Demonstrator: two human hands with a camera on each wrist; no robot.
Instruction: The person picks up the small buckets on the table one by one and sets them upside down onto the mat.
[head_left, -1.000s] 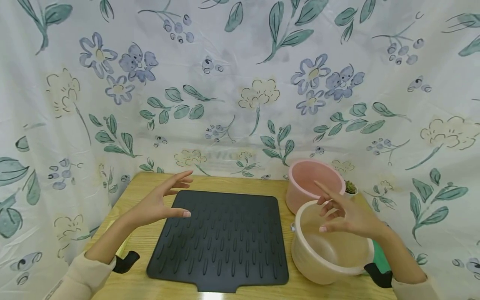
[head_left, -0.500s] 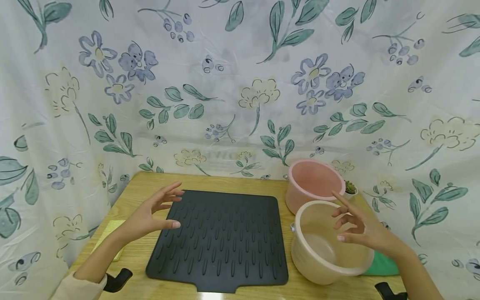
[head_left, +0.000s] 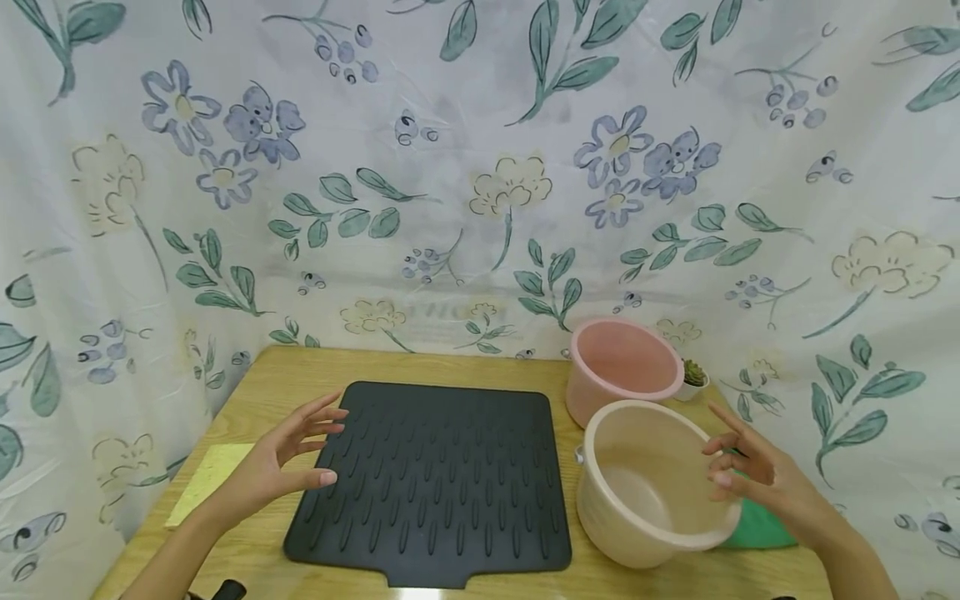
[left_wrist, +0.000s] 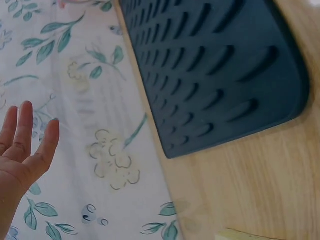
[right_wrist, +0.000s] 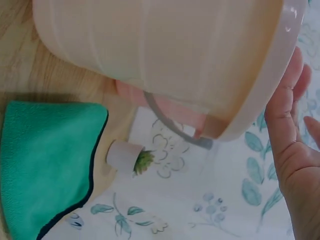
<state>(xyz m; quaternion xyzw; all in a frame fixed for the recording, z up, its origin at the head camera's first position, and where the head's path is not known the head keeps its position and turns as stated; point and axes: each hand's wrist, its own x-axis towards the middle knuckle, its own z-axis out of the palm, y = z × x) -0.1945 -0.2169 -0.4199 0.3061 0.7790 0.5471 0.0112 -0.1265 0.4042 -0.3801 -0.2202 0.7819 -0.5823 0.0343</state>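
My left hand hovers at the left edge of the black ridged drying mat, thumb and fingers spread apart with nothing between them. Over the right rim of the cream bucket is my right hand, its index finger extended and the others loosely bent, also holding nothing. In the right wrist view that hand shows close beside the bucket's rim. The left wrist view has the left hand with fingers relaxed, away from the mat.
A pink bucket stands behind the cream one, with a small potted succulent beside it. A green cloth lies at the right, and a yellow cloth at the left of the wooden table. A floral curtain surrounds the table.
Both hands have moved apart and lower: the left toward the left edge of the mat, the right toward the bucket's right rim. More of the yellow and green cloths now shows.
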